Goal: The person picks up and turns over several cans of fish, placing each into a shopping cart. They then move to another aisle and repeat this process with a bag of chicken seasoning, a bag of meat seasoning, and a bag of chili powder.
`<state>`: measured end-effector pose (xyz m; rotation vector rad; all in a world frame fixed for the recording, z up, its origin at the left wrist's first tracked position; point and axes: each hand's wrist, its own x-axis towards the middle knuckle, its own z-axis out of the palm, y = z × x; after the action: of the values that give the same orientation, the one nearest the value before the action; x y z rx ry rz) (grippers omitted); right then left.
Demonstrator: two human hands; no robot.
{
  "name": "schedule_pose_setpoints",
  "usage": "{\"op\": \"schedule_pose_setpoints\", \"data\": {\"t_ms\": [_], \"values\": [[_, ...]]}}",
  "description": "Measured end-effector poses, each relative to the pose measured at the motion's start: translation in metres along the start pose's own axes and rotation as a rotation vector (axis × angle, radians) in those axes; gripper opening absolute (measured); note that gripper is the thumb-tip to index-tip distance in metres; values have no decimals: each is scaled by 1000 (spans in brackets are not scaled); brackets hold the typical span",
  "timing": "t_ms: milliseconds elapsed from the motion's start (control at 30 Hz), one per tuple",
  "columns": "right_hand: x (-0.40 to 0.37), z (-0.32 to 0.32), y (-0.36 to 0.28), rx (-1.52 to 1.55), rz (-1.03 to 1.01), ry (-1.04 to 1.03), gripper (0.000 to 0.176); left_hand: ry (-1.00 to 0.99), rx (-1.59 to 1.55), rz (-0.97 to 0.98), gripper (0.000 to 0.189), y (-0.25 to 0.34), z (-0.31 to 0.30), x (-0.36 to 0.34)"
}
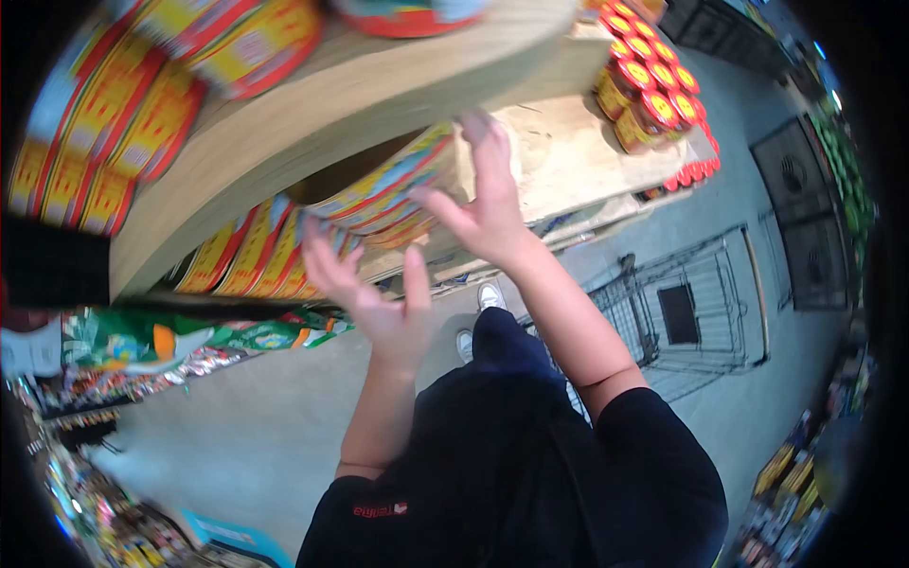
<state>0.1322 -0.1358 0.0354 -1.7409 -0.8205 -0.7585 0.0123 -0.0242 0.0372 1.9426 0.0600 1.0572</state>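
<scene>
A stack of tins (402, 185) with yellow, red and blue labels sits on the lower wooden shelf, between my two hands. My right hand (488, 194) is at the right end of the stack, fingers spread and slightly blurred, with the thumb pointing toward the labels. At the other end, my left hand (379, 305) is held open with its fingers apart, its fingertips overlapping the lower left of the stack in this view. More yellow and red tins (256, 251) stand in a row left of that hand, under the curved upper shelf (312, 123).
Red-lidded jars (649, 90) are grouped on the bare wooden shelf (554, 156) to the right. Further stacked tins (104, 114) fill the upper left. A wire shopping cart (696, 312) stands at my right, and green bags (161, 341) line the left.
</scene>
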Motion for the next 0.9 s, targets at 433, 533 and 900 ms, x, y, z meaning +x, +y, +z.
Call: {"op": "schedule_pose_setpoints", "data": {"t_ms": [433, 533, 900], "values": [[-342, -124, 34, -298, 538, 388, 7, -2395, 1036, -248, 46, -62, 5, -141], [-428, -178, 39, -943, 1046, 383, 43, -2108, 616, 168, 49, -54, 27, -134], [-579, -214, 49, -1001, 1967, 575, 93, -2010, 347, 442, 54, -6, 76, -150]]}}
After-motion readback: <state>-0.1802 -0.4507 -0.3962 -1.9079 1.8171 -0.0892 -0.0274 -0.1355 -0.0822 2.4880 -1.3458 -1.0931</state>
